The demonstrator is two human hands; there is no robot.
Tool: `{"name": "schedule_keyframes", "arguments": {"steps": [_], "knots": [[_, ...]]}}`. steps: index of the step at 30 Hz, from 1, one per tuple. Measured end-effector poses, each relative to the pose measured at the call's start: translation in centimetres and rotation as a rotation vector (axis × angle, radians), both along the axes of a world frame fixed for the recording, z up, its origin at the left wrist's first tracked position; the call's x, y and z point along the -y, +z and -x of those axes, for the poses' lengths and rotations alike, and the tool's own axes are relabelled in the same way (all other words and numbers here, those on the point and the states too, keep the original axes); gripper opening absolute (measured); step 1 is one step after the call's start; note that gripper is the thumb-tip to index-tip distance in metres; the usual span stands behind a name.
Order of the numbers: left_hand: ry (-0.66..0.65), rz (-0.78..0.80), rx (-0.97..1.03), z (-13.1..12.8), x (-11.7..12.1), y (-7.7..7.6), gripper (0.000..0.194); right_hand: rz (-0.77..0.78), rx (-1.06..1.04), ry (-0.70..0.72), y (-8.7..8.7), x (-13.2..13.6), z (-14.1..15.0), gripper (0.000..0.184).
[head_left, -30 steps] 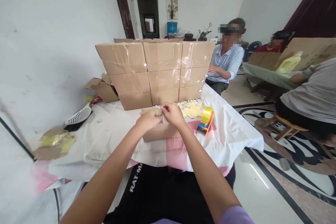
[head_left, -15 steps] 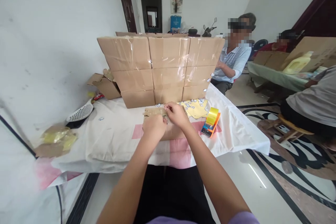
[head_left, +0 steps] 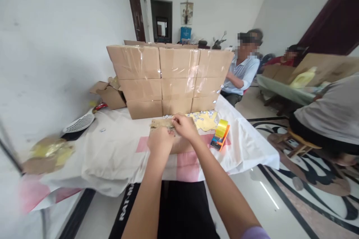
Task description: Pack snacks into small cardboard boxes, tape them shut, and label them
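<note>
A small brown cardboard box (head_left: 159,123) lies on the white and pink table cover (head_left: 117,149) in front of me. My left hand (head_left: 160,141) rests closed on the box's near side. My right hand (head_left: 183,126) pinches at the box's top flap, fingers together; what they hold is too small to make out. An orange tape dispenser with a yellow roll (head_left: 220,134) stands just right of my hands. A yellow sheet with small white stickers (head_left: 205,118) lies behind it.
A wall of taped cardboard boxes (head_left: 171,78) stands at the table's far side. An open box (head_left: 110,95) and a white basket (head_left: 74,123) sit at the left. Several people sit to the right, one in a blue shirt (head_left: 241,73), near another table (head_left: 283,89).
My left hand has slid back toward me along the box, while my right hand stays at the flap. The camera view has shifted slightly.
</note>
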State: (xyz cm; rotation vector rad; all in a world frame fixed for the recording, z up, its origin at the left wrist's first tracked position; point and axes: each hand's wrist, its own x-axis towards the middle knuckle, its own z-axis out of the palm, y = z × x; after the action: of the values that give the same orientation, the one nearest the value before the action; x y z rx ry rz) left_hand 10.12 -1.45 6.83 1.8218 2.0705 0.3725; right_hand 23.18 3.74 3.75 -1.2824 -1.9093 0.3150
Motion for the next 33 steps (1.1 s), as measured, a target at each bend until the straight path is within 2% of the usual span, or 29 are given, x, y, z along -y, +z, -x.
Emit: {"name": "schedule_keyframes", "arguments": {"steps": [12, 19, 23, 26, 33], "knots": [[0.005, -0.015, 0.019, 0.0, 0.4, -0.5, 0.034, -0.016, 0.003, 0.013, -0.1, 0.6, -0.2, 0.012], [-0.003, -0.076, 0.021, 0.3, 0.9, -0.9, 0.039, -0.006, -0.037, 0.015, -0.7, 1.1, -0.3, 0.011], [0.003, -0.159, 0.003, 0.2, 1.9, -1.2, 0.047, -0.029, -0.031, 0.019, -0.9, 1.4, -0.2, 0.01], [0.009, -0.238, 0.012, 0.0, 3.2, -2.0, 0.051, -0.041, 0.0, -0.001, -0.8, 1.5, -0.1, 0.01], [-0.099, -0.478, -0.001, 0.0, 4.9, -5.3, 0.041, -0.039, 0.1, -0.029, -0.7, 1.8, 0.1, 0.008]]}}
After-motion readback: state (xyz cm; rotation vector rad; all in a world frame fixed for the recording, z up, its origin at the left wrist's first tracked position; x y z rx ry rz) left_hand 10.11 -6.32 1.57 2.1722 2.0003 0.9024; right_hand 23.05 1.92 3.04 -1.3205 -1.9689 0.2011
